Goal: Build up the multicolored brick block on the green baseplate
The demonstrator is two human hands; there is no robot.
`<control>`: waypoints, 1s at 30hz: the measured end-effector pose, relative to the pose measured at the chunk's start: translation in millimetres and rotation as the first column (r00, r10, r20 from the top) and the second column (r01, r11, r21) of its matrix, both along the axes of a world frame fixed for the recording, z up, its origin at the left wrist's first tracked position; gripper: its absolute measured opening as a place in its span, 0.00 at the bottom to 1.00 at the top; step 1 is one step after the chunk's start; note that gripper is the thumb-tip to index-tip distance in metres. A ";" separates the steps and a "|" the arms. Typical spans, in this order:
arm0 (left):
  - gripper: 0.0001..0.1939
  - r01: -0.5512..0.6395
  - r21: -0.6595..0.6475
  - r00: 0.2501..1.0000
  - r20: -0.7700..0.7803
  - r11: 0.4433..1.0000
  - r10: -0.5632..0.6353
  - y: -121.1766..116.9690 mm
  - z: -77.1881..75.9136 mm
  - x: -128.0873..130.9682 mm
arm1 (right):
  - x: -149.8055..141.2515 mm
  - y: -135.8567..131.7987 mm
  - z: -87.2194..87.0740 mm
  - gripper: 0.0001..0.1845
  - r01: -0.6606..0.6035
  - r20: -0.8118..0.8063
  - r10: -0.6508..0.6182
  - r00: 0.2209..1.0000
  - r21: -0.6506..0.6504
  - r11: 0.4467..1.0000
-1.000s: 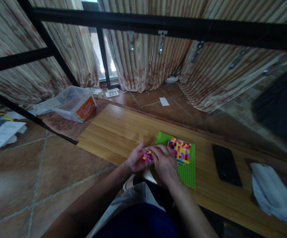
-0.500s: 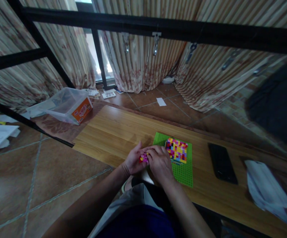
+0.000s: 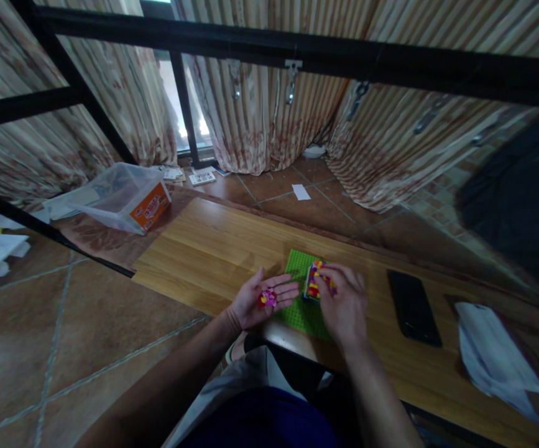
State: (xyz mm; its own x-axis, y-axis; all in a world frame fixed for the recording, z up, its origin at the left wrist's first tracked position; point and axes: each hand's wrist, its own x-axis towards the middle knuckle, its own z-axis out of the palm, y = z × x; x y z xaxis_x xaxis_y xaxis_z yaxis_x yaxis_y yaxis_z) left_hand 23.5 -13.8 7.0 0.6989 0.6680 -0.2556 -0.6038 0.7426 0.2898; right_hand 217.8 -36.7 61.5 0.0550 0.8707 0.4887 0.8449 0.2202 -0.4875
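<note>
My left hand (image 3: pixel 255 302) lies palm up at the near edge of the wooden table (image 3: pixel 213 249), fingers stretched out, cradling a small heap of pink, red and yellow bricks (image 3: pixel 267 298). A green baseplate (image 3: pixel 297 264) lies on the table just right of it. On the plate stands a multicoloured brick block (image 3: pixel 313 284). My right hand (image 3: pixel 341 305) rests over that block, with its fingers curled down onto the top. Whether a brick is pinched in those fingertips is hidden.
A black phone (image 3: pixel 411 307) lies on the table to the right, and a white cloth (image 3: pixel 493 354) beyond it. A clear plastic box (image 3: pixel 124 196) with an orange label sits on the floor at left. Black frame bars (image 3: pixel 297 53) cross overhead, with curtains behind.
My right hand has left the bricks in my left palm and moved right onto the block on the plate. My left hand has opened out flat.
</note>
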 end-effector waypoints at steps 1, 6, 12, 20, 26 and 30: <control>0.33 0.000 0.003 1.000 -0.001 1.000 0.000 0.0 -0.2 0.0 | 8.3 2.5 -0.4 0.11 0.043 -0.004 -0.043 0.999 0.007 0.999; 0.32 -0.007 0.005 1.000 0.007 1.000 0.007 -0.4 -1.2 0.2 | 28.2 14.3 -11.0 0.12 0.076 0.000 -0.076 0.997 -0.002 0.997; 0.33 -0.001 0.022 1.000 0.007 1.000 0.001 -0.7 -2.9 -0.3 | 26.5 20.5 -17.5 0.13 0.086 0.001 -0.086 0.996 -0.019 0.996; 0.31 -0.014 0.003 1.000 -0.023 1.000 0.014 -1.1 0.2 0.3 | 29.9 27.2 -13.9 0.10 0.088 -0.192 -0.109 0.975 -0.115 0.989; 0.30 -0.021 0.001 0.999 -0.028 1.000 0.021 -1.8 1.5 0.6 | 33.2 26.2 -15.7 0.11 0.091 -0.295 -0.126 0.947 -0.129 0.987; 0.32 -0.019 0.007 1.000 -0.021 1.000 0.019 -1.6 2.7 0.6 | 36.7 27.0 -16.5 0.13 0.105 -0.372 -0.145 0.917 -0.124 0.987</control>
